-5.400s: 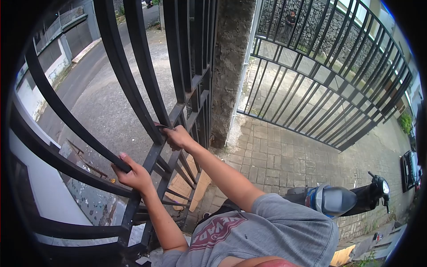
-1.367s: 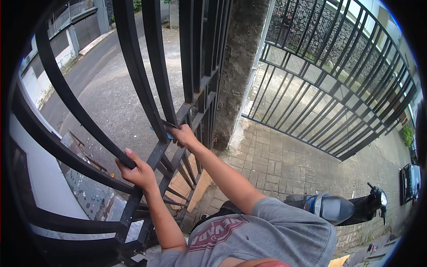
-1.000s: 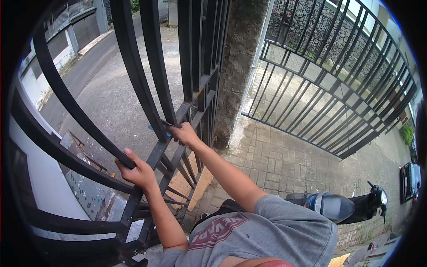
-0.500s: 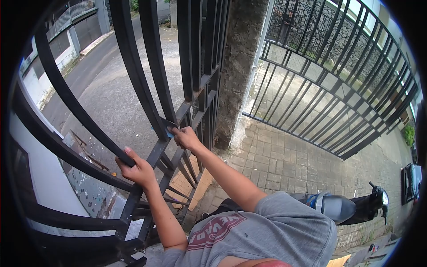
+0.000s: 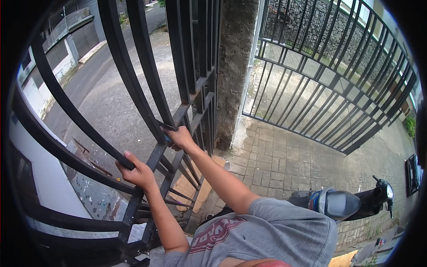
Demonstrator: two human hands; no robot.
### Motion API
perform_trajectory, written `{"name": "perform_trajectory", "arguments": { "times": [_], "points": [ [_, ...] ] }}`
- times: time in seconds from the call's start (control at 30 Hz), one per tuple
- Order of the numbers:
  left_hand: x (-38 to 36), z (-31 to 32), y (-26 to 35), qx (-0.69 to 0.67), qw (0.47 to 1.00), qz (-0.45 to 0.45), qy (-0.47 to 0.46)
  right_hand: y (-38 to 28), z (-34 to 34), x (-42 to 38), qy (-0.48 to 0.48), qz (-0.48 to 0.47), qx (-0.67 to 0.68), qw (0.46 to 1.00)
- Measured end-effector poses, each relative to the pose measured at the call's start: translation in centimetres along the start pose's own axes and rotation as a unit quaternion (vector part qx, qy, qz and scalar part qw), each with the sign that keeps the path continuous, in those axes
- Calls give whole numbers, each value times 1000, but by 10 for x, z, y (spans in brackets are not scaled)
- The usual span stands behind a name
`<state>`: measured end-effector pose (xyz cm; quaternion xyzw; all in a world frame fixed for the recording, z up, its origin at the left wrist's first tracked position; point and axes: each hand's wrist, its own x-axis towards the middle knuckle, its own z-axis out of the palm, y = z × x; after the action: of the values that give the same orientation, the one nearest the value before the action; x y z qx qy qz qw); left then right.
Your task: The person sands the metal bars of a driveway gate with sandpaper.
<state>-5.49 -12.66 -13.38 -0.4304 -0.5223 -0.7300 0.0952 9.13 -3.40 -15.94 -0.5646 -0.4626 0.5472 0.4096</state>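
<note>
A black metal gate (image 5: 153,155) with upright bars and crossing rails fills the left side. My left hand (image 5: 138,174) is closed around the lower part of one upright bar (image 5: 83,113), its thumb up along the metal. Farther along the rail, my right hand (image 5: 180,138) is closed, with its fingers at the foot of another upright bar (image 5: 126,73). A small bluish flat piece (image 5: 167,138) shows at its fingertips, against the bar. Whether it is cloth or paper I cannot make out, since the fingers cover most of it.
A rough concrete pillar (image 5: 235,66) stands beyond the gate. Right of it is a second barred gate (image 5: 318,73) over brick paving (image 5: 275,164). A parked motorbike (image 5: 340,204) stands on the right. Cardboard (image 5: 202,196) lies below the rails, and a road (image 5: 100,73) runs outside.
My right hand has shifted slightly down and left at the bar's foot, and less of the bluish piece shows. My left hand keeps its hold. The view has turned a little.
</note>
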Motion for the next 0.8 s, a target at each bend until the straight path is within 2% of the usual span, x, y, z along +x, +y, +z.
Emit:
{"name": "perform_trajectory", "arguments": {
  "times": [0.03, 0.13, 0.23, 0.4, 0.6, 0.73, 0.8],
  "points": [
    [0, 0, -1, 2, 1000, 3, -3, 1, -1, 1, -22, 28, 8, 999],
    [0, -1, -4, 2, 1000, 5, -7, 8, -2, 3, -11, -6, -2, 1000],
    [1, -1, -5, 0, 1000, 7, -8, 9, -4, 6, -20, 10, -18, 1000],
    [2, 2, 0, -8, 998, 53, 12, 10, -3, 3, -11, -38, -17, 999],
    [2, 2, 2, -5, 999, 45, 16, 15, -1, 4, 2, -51, -22, 998],
    [1, -2, -6, 2, 1000, 11, -6, 16, -3, 12, -19, -46, -19, 999],
    [0, -1, -3, -5, 1000, -11, -6, 22, 0, 17, -13, -79, -10, 997]
  ]
}}
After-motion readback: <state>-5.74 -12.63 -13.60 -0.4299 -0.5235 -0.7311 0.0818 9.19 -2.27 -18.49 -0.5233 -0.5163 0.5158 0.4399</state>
